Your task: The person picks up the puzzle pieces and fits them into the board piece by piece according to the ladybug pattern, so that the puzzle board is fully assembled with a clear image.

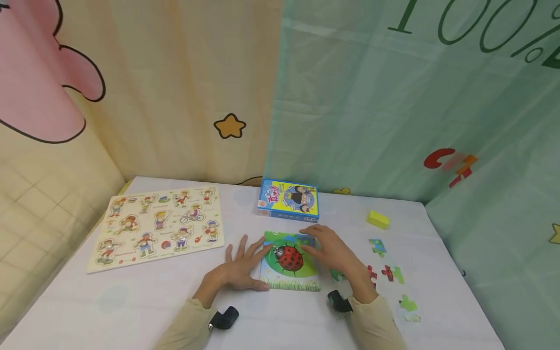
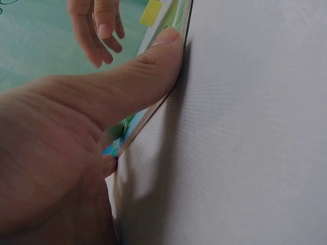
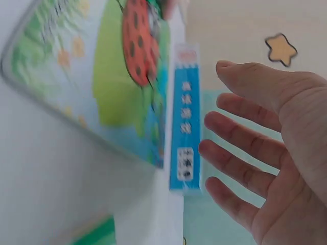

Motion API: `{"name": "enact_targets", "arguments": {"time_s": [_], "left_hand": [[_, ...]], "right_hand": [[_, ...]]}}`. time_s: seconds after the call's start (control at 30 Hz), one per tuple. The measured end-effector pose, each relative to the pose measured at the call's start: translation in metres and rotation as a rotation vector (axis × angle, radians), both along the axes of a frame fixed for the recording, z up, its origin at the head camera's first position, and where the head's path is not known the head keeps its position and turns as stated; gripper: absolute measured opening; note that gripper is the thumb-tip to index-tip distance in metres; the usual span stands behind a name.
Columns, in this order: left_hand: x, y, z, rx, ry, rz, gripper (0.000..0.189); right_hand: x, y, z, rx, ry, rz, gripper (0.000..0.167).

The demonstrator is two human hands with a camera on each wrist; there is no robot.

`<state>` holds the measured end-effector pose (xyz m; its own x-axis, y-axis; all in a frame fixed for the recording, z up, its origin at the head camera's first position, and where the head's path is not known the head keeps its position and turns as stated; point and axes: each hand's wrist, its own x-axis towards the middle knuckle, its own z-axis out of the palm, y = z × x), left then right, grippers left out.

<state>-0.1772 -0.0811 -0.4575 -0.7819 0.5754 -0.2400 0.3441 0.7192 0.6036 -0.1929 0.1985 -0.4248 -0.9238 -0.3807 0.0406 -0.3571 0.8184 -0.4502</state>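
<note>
Ladybug picture steadied on a white table, with loose pieces partly behind the right forearm

Largest of all is the printed cloth hanging around the work, beige on one side and green on the other. In front of it spreads the white table. A wooden board with small cartoon figures lies at the table's left, well apart from the hands.

The ladybug picture, a flat square panel, lies near the middle of the table. A blue and yellow box lies just beyond its far edge, apart from it.

The left hand has its fingers spread along the picture's left edge, the thumb at the near corner. The right hand hangs above the far right corner with fingers loosely bent and apart, gripping nothing; from the head view it hides that corner.

Smaller still, a yellow block sits at the right, beyond a blue and green piece. Nearer lie a red and green piece and a green and white patch. The right forearm stands in front of a red piece, partly hiding it, while a dark green piece shows on its other side.
</note>
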Motion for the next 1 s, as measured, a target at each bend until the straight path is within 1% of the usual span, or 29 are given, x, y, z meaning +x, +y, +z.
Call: {"name": "enact_targets", "arguments": {"time_s": [0.13,0.3,0.47,0.63,0.77,0.87,1.0], "left_hand": [[0.000,-0.001,-0.001,0.005,0.008,-0.001,0.097],[0.000,-0.002,-0.003,0.034,0.003,-0.005,0.099],[0.000,-0.002,-0.003,0.061,-0.011,-0.016,0.100],[0.002,-0.002,-0.001,0.047,-0.006,-0.019,0.099],[0.003,-0.001,0.001,0.030,-0.011,-0.007,0.099],[0.003,-0.001,0.001,0.024,-0.008,0.005,0.098],[0.001,0.000,-0.002,0.016,0.002,0.001,0.098]], "right_hand": [[-0.002,0.025,0.002,-0.012,0.030,-0.027,0.042],[-0.001,0.052,0.003,-0.019,0.030,-0.098,0.043],[0.003,0.073,-0.001,-0.024,0.021,-0.152,0.044],[0.005,0.090,-0.004,-0.037,0.035,-0.173,0.044],[0.005,0.103,-0.004,-0.047,0.042,-0.190,0.046],[0.005,0.115,-0.003,-0.050,0.028,-0.228,0.048],[0.007,0.132,-0.006,-0.031,-0.005,-0.287,0.051]]}}
